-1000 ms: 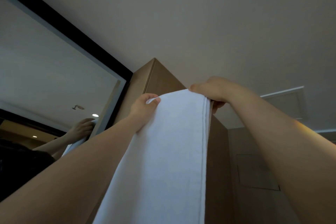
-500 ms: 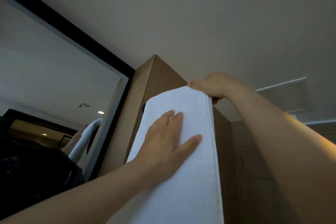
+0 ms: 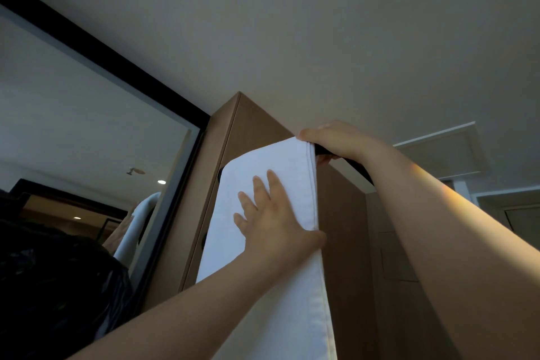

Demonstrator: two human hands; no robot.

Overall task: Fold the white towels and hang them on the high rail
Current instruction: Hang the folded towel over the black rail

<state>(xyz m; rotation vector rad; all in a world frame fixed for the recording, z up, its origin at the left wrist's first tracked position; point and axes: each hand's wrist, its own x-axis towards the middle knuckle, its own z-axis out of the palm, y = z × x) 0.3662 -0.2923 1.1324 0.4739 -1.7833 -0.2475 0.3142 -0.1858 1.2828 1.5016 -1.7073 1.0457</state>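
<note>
Quick update from my end: the white towel (image 3: 263, 161) is now draped over the dark rail (image 3: 356, 168), up high against the wooden cabinet (image 3: 257, 126), and its front panel hangs straight down toward me. A second ago the left hand (image 3: 271, 225) was pinching the towel's top left corner. Now it's let go and lies flat on the front face with its fingers spread, smoothing, and its thumb sits at the hemmed right edge. I can't tell from this angle whether the thumb actually hooks behind the hem.

The right hand (image 3: 336, 140) hasn't budged. It's still curled over the towel's top right corner, right where the fold crosses the rail, and it pins the towel there.

So I'd say the hang itself is basically done for this towel and we're into tidying. The mirror (image 3: 87, 126) on the left shows the draped towel too. If the right hand lets go before the drape is even, I'd worry about it sliding off.
</note>
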